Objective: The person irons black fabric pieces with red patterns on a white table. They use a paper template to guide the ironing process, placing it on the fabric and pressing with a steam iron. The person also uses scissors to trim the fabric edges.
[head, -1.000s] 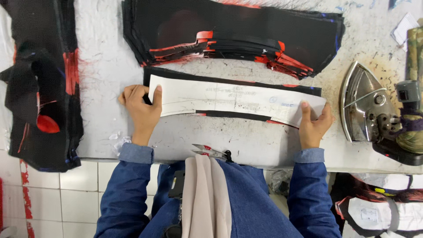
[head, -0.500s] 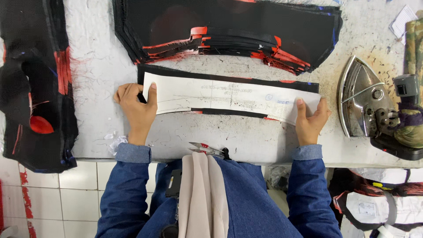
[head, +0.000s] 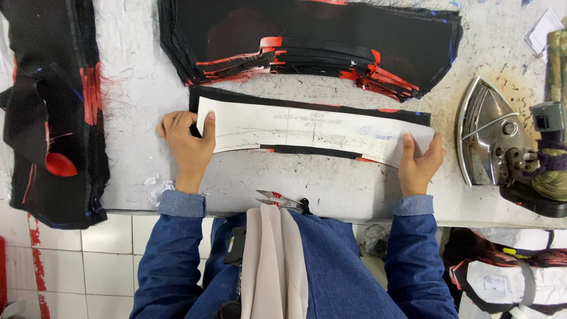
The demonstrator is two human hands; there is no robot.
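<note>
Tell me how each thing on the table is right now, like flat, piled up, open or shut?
White paper pattern: flat, lying on the black fabric strip.
Black fabric strip: flat under the pattern, edges showing.
Left hand: pressing the pattern's left end.
Right hand: pressing the pattern's right end.
Stack of black pieces: piled, red edges showing.
Iron: tipped up, soleplate showing.
Snips: lying at the table edge, blades slightly apart.
</note>
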